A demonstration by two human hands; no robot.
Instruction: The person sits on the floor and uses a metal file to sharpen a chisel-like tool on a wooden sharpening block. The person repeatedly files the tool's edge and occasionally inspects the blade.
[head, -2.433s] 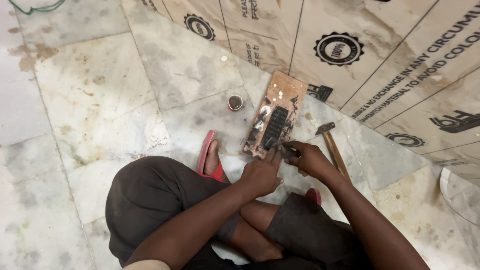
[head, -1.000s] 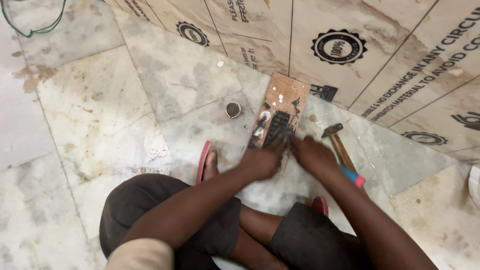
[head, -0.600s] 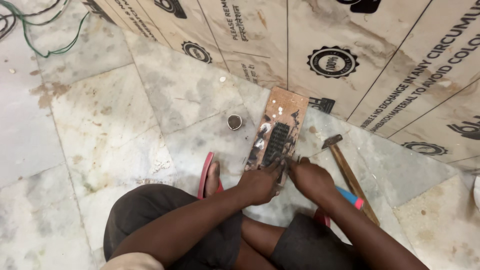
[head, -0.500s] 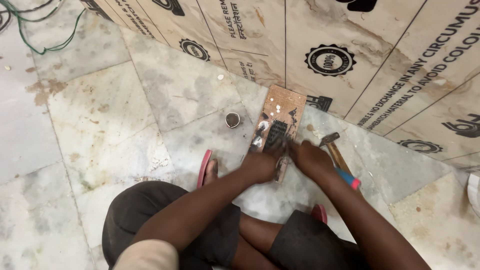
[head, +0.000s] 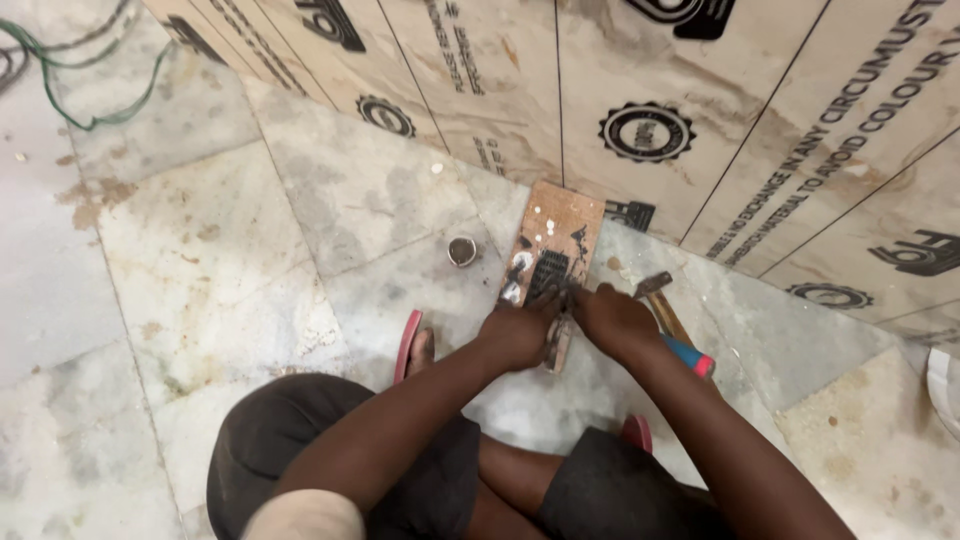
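A person squats on a marble floor (head: 220, 250) with both hands down on a small wooden board (head: 552, 262) that lies flat just in front of the knees. The board carries dark metal pieces (head: 545, 272) in its near half and pale specks nearer its far end. The left hand (head: 517, 333) rests curled on the near left corner of the board, fingers bent over the dark pieces; what it pinches, if anything, cannot be made out. The right hand (head: 614, 318) sits at the near right corner of the board, also curled, knuckles up, close to the left hand with a thin gap between them; whether it grips something is hidden by the fingers. A hammer (head: 670, 322) lies on the floor just right of the board, its metal head level with the board's middle and its wooden handle running under the right wrist to a blue and red end. A small round tin (head: 462, 250) stands on the floor just left of the board. A red sandal (head: 408, 343) shows near left of the board, beside the left forearm. Beyond the board, printed cardboard sheets (head: 640, 90) cover the floor. A green cable (head: 90, 90) curls far to the left of the board.
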